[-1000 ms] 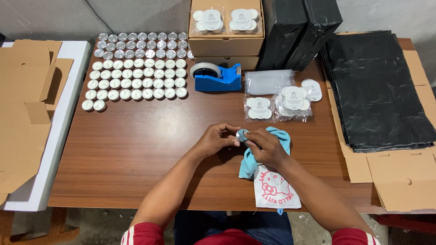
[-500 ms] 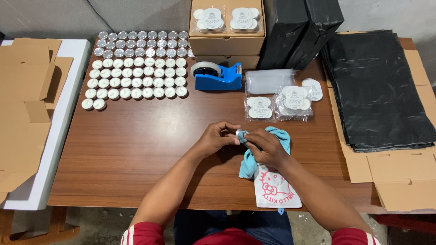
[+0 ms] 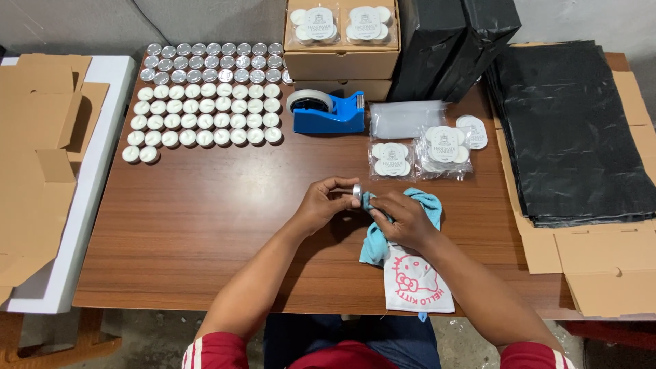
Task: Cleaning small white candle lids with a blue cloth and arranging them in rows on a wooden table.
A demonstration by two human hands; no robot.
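Left hand (image 3: 326, 203) gripping tealight (image 3: 357, 192), right hand (image 3: 403, 219) clutching blue cloth (image 3: 383, 236), bare tabletop (image 3: 205, 219) leftward

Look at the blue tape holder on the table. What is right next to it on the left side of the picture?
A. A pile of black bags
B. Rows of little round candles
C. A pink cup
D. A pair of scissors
B: the rows of little round candles lie just left of the blue tape holder on the brown table; the black bags are far off on the other side.
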